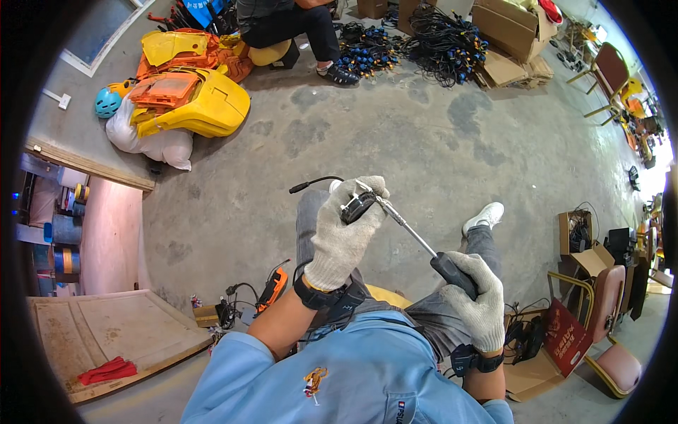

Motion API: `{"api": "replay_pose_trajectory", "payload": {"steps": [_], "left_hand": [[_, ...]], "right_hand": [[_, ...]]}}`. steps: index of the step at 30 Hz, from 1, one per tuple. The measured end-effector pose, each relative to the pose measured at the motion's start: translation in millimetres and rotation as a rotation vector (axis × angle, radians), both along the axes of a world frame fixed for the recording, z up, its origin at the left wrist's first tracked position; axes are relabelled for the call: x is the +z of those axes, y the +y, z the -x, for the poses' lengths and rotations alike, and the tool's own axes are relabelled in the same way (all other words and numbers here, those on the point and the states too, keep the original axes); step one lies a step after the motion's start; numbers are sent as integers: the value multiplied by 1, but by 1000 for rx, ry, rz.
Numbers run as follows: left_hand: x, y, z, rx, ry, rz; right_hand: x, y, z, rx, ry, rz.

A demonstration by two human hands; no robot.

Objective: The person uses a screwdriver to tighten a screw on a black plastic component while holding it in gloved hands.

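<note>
My left hand (337, 233), in a pale knitted glove, grips a small round black part (358, 208) with a light metal edge. A short black cable (316, 184) with a plug end sticks out to the left of that hand. In my right hand (477, 299), also gloved, is a screwdriver (418, 237) with a black handle and a long silver shaft. Its shaft slants up and left, and the tip end meets the left hand's fingers beside the black part. The exact contact point is hidden by the fingers.
Behind, a seated person (286, 28) is near yellow and orange plastic shells (212, 102) and heaps of black cables (445, 42). An orange tool (272, 288) lies by my left side. Right are a cardboard box (537, 374) and chairs (609, 304). A wooden panel (120, 339) lies left.
</note>
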State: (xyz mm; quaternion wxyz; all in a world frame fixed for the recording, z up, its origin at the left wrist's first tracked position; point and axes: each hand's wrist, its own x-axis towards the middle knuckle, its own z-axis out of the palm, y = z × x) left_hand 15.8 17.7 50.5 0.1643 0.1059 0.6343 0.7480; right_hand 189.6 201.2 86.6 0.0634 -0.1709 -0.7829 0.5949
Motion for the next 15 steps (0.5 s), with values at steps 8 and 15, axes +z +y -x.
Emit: {"api": "replay_pose_trajectory", "payload": {"steps": [8, 15], "left_hand": [[-5, 2, -2, -10, -3, -42], [-11, 2, 0, 55, 114, 80]], "right_hand": [[-4, 4, -6, 13, 13, 7], [-5, -2, -14, -103, 52, 15]]}}
